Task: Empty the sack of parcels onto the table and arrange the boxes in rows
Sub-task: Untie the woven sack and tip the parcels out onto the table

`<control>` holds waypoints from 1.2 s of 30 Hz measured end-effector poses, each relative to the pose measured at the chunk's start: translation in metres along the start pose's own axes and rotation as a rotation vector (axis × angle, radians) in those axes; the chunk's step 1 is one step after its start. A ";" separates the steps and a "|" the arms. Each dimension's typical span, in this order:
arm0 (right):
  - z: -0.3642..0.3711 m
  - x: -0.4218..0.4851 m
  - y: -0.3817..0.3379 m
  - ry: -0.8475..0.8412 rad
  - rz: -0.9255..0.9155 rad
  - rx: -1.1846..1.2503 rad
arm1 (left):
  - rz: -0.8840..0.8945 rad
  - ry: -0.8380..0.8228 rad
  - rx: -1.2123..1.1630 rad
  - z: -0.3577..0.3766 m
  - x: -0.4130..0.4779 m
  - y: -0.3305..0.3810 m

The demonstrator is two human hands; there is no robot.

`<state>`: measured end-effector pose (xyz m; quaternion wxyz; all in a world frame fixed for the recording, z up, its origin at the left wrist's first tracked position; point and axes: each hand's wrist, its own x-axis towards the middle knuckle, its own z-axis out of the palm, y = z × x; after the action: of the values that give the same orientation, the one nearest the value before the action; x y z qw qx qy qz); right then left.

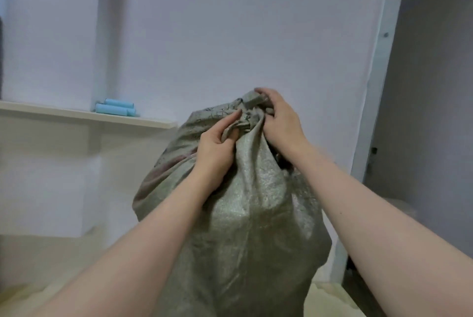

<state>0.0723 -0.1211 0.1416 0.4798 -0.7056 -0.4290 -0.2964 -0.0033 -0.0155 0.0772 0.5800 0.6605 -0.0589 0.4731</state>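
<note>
We find a grey-green woven sack (252, 214) standing upright in the centre of the view, directly in front of the person and reaching from the bottom edge up to about mid-height. Its body is full and rounded, and its mouth is gathered into a twisted, bunched neck at the top. The contents are hidden by the fabric. The left hand (217, 149) sits on the near left side of the neck, fingers curled round a fold of the cloth just below the bunch and the thumb laid along the upper edge of that fold. The right hand (280, 122) sits on the right side and top of the neck, fingers bent over the bunched cloth and gripping it, with the fingertips buried in the folds. The two hands are close together with only the gathered cloth between them, and both bare forearms run up from the lower corners of the view. A pale surface (330, 296) shows beside the foot of the sack; the sack's base is out of view, so we cannot tell what it rests on. Behind the sack is a plain white wall (230, 35). On the left a shelf (64, 113) carries two light blue rolls (115, 108) lying side by side against the wall. A white post (378, 86) rises on the right.
</note>
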 end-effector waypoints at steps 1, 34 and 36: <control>0.001 -0.006 0.020 -0.076 0.035 -0.179 | -0.030 0.004 0.174 -0.004 0.004 -0.008; 0.038 -0.059 0.020 -0.302 0.455 -0.283 | -0.207 -0.203 0.743 -0.032 -0.010 0.002; 0.048 -0.062 0.036 -0.155 0.571 -0.145 | -0.182 -0.139 0.806 -0.040 -0.017 0.006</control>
<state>0.0762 -0.1027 0.0572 0.4578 -0.8507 -0.2264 -0.1245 -0.0386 0.0073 0.0648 0.3092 0.8675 0.1506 0.3594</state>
